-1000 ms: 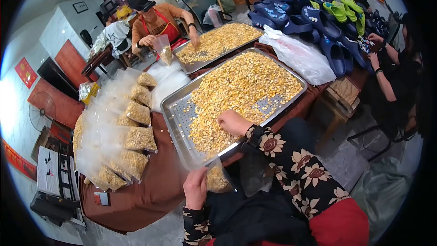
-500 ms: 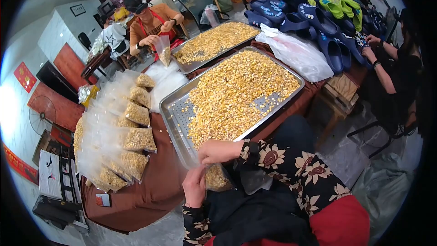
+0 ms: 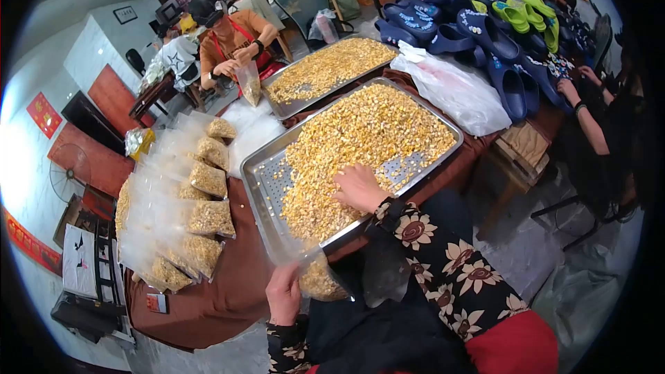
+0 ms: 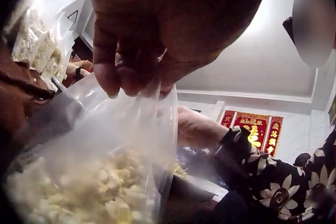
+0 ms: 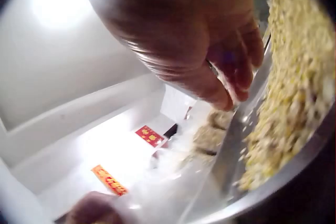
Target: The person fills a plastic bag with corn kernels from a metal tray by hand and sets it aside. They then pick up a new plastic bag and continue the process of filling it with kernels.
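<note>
While the left hand (image 3: 283,296) pinches the rim of a clear bag (image 3: 315,273) between thumb and fingers, it holds that bag just below the near edge of the tray (image 3: 267,166), its mouth up against the rim, so that pieces pushed off the metal would drop straight in. The left wrist view shows the fingers (image 4: 123,71) bunched on the plastic and the bag (image 4: 105,150) already partly filled with pale yellow pieces. The right hand (image 3: 359,188) lies palm down on the heap of yellow pieces (image 3: 367,131) in the tray, fingers loosely bent over them; whether it has gathered any underneath cannot be told. From the right wrist view the fingers (image 5: 231,71) hang over the tray's near side, beside the heap (image 5: 294,92).

The tray sits on a brown-covered surface (image 3: 228,291), near corner overhanging toward the person, which leaves room for the bag beneath it. Bare perforated metal shows at its near left, where the heap is thinnest.

To the left, filled bags (image 3: 197,215) lie overlapped in rows, within reach of the left arm. Beyond, a second tray (image 3: 329,66) serves another person (image 3: 232,38), who holds up a bag of their own. On the right lie a white plastic sack (image 3: 450,86) and a pile of blue and green clogs (image 3: 485,28).
</note>
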`<state>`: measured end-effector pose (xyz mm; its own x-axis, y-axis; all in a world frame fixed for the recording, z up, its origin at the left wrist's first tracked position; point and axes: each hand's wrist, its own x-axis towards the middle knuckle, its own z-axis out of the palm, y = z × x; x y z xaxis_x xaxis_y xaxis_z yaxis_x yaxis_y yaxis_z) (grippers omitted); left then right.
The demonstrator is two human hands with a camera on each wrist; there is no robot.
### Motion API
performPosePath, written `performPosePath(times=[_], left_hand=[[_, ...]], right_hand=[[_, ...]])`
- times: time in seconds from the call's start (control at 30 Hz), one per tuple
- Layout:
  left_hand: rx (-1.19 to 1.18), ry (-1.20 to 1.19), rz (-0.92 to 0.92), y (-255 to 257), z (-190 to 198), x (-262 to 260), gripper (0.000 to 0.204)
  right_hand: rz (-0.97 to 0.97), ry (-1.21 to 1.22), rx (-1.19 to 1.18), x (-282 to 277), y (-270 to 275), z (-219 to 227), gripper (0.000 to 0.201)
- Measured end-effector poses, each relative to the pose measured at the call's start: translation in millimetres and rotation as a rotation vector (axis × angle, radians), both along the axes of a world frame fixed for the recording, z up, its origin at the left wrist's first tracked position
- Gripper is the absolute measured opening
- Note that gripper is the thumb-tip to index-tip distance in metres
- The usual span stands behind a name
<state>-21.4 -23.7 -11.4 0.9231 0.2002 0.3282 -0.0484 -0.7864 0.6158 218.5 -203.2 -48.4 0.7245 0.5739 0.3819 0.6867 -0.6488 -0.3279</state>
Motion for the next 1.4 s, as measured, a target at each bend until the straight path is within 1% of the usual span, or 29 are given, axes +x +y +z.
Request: performPosePath(times=[0.03, 0.07, 0.1, 0.17, 0.23, 0.3, 0.33, 0.37, 0.43, 0.47, 0.57, 0.63, 0.7, 0.73, 0.8, 0.83, 0.87, 0.9, 0.93, 0.97, 1.0, 1.03, 1.1, 1.17, 1.2, 1.23, 1.3, 1.33, 1.4], left_hand=[[0.000, -0.002, 0.008, -2.2, 1.7, -0.3, 0.024], [-0.007, -0.010, 0.021, -4.5, 3.6, -0.3, 0.023], [-0.014, -0.016, 0.034, -8.1, 6.6, 0.6, 0.023], [0.014, -0.026, 0.044, -15.3, 12.8, 3.7, 0.019], [0.051, -0.020, 0.067, -21.2, 16.3, 4.8, 0.015], [0.057, -0.014, 0.076, -28.5, 20.3, 4.6, 0.014], [0.063, -0.011, 0.084, -30.9, 21.1, 3.9, 0.012], [0.077, -0.015, 0.102, -31.7, 20.1, 2.9, 0.012], [0.057, -0.029, 0.096, -33.5, 17.0, -0.6, 0.012], [0.046, -0.031, 0.094, -34.7, 18.1, -2.1, 0.011], [0.082, -0.019, 0.073, -31.7, 20.8, -5.5, 0.011], [0.050, -0.025, 0.047, -28.4, 21.0, -5.9, 0.010], [0.094, 0.006, 0.029, -21.3, 20.9, -10.5, 0.011], [0.090, 0.002, 0.013, -16.7, 17.1, -11.6, 0.011], [0.038, -0.033, -0.048, -12.2, 12.3, -12.3, 0.011], [0.014, -0.029, -0.076, -12.7, 14.1, -13.6, 0.011], [0.033, -0.034, -0.099, -6.6, 6.5, -16.1, 0.016], [0.050, -0.040, -0.113, -1.4, 0.1, -17.3, 0.021], [0.011, -0.038, -0.113, -2.7, 2.7, -18.1, 0.021], [-0.004, -0.037, -0.163, -1.9, 4.9, -18.6, 0.021], [-0.009, -0.029, -0.145, -2.0, 7.2, -19.0, 0.021], [-0.015, -0.019, -0.129, -0.5, 7.8, -19.7, 0.021], [0.003, -0.054, -0.159, 2.9, 7.4, -19.5, 0.018], [-0.010, -0.102, -0.199, 5.7, 6.5, -18.6, 0.017], [-0.019, -0.102, -0.222, 4.7, 7.5, -16.7, 0.017], [-0.010, -0.104, -0.234, 3.2, 9.4, -15.7, 0.017], [0.003, -0.100, -0.255, 5.2, 7.9, -14.1, 0.016], [0.027, -0.104, -0.264, 5.9, 4.9, -12.0, 0.016], [0.048, -0.102, -0.278, 3.5, -0.7, -6.1, 0.016]], right_hand=[[-0.110, -0.020, 0.032, 4.8, -6.8, -2.4, 0.029], [-0.074, 0.136, -0.105, 9.2, -11.6, 1.7, 0.034], [-0.067, 0.134, -0.105, 10.8, -13.5, 2.4, 0.034], [0.014, 0.395, -0.162, 4.1, -10.5, -0.3, 0.039], [0.069, 0.391, -0.160, -7.1, -8.3, 5.5, 0.040], [0.133, 0.226, -0.108, -15.3, -2.6, 1.2, 0.034], [0.184, 0.146, -0.035, -15.9, -1.3, -10.0, 0.025], [0.203, 0.141, -0.024, -12.2, 0.5, -12.2, 0.025], [0.195, 0.248, -0.029, -8.9, 8.6, -17.9, 0.016], [0.203, 0.254, -0.021, -8.6, 12.6, -19.3, 0.016], [0.172, 0.343, 0.144, -3.6, 15.7, -20.3, 0.011], [0.163, 0.304, 0.134, 6.4, 21.8, -20.4, 0.012], [0.173, 0.241, 0.111, 6.8, 21.7, -17.8, 0.005], [0.182, 0.274, 0.068, 14.2, 26.7, -28.8, 0.008], [0.104, 0.196, 0.246, 14.7, 31.8, -34.5, 0.013], [0.096, 0.211, 0.216, 17.1, 33.2, -34.7, 0.014], [0.092, 0.229, 0.184, 19.2, 33.6, -33.7, 0.015], [0.104, 0.221, 0.234, 18.1, 32.3, -35.6, 0.016], [0.126, 0.211, 0.283, 17.5, 33.0, -36.2, 0.017], [0.089, 0.150, 0.309, 16.2, 35.4, -31.8, 0.017], [0.055, 0.092, 0.332, 15.6, 36.6, -29.5, 0.018], [0.115, 0.044, 0.397, 14.6, 33.9, -29.5, 0.017], [0.056, 0.214, 0.354, 12.3, 33.2, -33.1, 0.013], [0.049, 0.139, 0.470, 0.3, 27.2, -28.1, 0.014], [0.082, 0.138, 0.495, 3.1, 29.4, -30.3, 0.015], [0.065, 0.136, 0.492, 6.4, 31.0, -32.8, 0.015], [0.183, 0.190, 0.684, 1.9, 39.1, -26.6, 0.015], [0.172, 0.192, 0.686, -0.6, 44.5, -23.7, 0.015], [0.337, 0.642, 0.692, -12.1, 49.5, -9.2, 0.019]])
